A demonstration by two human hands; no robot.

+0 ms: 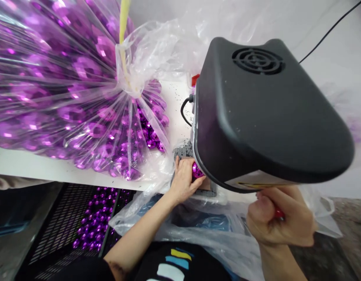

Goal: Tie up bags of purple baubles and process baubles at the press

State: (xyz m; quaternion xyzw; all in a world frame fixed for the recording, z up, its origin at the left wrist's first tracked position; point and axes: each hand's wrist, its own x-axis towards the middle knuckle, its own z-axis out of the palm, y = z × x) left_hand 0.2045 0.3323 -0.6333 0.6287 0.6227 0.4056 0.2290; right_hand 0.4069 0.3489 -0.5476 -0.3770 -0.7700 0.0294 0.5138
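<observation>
A shiny purple faceted ball (197, 170) rests on a small grey base plate (209, 190) below a large black machine housing (274, 117). My left hand (184, 179) is closed around the ball's left side, its thumb and fingers against it. To the right, below the housing's front edge, my right hand (281, 216) is wrapped round a red handle (279, 213), of which only a small part shows. The machine hides the upper right side of the plate.
A big clear bag of purple balls (66, 93), tied with a yellow strip (124, 23), lies at the left. Below it stands a black crate (63, 222) with many purple balls. Plastic film (227, 242) hangs along the front edge. A black cable (329, 33) runs behind the machine.
</observation>
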